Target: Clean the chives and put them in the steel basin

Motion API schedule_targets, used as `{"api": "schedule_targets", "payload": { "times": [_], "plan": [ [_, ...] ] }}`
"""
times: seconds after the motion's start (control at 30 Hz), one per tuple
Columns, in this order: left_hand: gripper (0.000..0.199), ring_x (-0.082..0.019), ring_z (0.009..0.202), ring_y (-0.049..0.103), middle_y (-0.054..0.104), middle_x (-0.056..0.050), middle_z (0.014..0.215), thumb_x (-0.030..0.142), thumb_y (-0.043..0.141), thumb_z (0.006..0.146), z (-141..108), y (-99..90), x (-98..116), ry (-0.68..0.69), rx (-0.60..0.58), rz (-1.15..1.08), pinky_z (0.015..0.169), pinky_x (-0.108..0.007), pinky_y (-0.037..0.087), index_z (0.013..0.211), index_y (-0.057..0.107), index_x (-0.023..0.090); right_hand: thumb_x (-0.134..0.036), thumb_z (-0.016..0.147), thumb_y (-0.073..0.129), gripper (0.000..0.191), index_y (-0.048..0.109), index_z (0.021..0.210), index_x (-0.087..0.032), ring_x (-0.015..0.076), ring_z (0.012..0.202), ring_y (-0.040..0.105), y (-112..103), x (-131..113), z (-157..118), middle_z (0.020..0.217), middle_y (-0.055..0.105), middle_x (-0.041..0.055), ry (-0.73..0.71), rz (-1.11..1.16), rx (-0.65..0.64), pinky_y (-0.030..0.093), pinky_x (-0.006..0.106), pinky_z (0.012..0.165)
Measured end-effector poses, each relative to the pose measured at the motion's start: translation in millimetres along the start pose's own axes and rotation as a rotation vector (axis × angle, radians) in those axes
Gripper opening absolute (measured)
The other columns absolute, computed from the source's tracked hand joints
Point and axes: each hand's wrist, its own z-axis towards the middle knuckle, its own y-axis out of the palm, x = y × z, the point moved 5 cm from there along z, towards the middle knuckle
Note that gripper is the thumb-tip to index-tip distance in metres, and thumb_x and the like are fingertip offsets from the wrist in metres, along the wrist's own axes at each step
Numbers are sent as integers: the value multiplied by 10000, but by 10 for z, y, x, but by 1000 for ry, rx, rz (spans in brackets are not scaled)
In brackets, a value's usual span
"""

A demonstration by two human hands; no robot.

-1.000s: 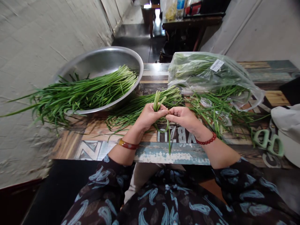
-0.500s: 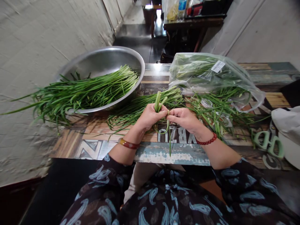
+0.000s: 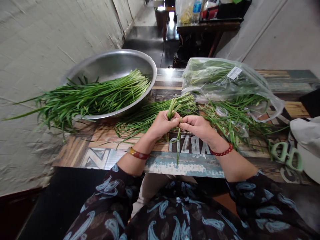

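Since the last frame, the thin strand [image 3: 178, 151] dangling below the hands has swung its tip toward my left, and the whole view has shifted slightly; the hands themselves hardly move. My left hand [image 3: 163, 124] has its fingers wrapped around a small bunch of green stalks [image 3: 172, 109], pale ends poking up above the thumb. My right hand [image 3: 197, 126] has thumb and forefinger pinched together on the strand, just beside the left fingertips; whether it is joined to the bunch I cannot tell. Both hands are over the near part of the counter [image 3: 200, 168], in front of a loose pile of stalks [image 3: 155, 111]. The steel basin [image 3: 107, 65] of greens lies to my left, the clear bag [image 3: 207, 89] and scattered trimmings [image 3: 222, 121] to my right.

I expect the bunch to be light, fairly firm near the pale ends, and limp and easily bruised toward the tips, perhaps slippery if damp. I'd hold it loosely near the pale ends and pinch only single strands.
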Motion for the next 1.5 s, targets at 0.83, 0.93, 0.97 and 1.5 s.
{"api": "schedule_targets", "payload": {
  "times": [0.83, 0.93, 0.97, 1.5],
  "plan": [
    [156, -74, 558, 352, 437, 35, 576, 272, 555, 688, 7, 27, 9, 11, 20, 163, 547, -225, 275, 604, 550, 141, -396, 768, 694, 240, 709, 775, -156, 135, 629, 580, -70, -36, -13, 723, 711, 44, -65, -37, 268, 447, 280, 612],
    [146, -78, 567, 363, 449, 35, 582, 271, 562, 686, 3, 30, 10, 15, 16, 131, 550, -221, 282, 614, 557, 144, -416, 776, 697, 263, 703, 786, -153, 130, 623, 569, -63, -32, -10, 714, 695, 37, -65, -24, 243, 437, 275, 603],
    [143, -78, 569, 365, 450, 36, 585, 269, 563, 685, 3, 29, 11, 20, 17, 126, 551, -220, 285, 615, 559, 144, -418, 781, 694, 264, 702, 787, -154, 128, 618, 563, -65, -37, -11, 712, 691, 34, -71, -39, 242, 432, 274, 598],
    [202, -30, 432, 263, 354, 96, 497, 291, 668, 670, -5, 35, -34, -155, 2, -231, 443, -209, 170, 678, 510, 165, -379, 762, 702, 197, 632, 781, -196, 109, 656, 564, -114, -32, 17, 699, 636, -12, -6, 266, 223, 466, 241, 632]
  ]
}}
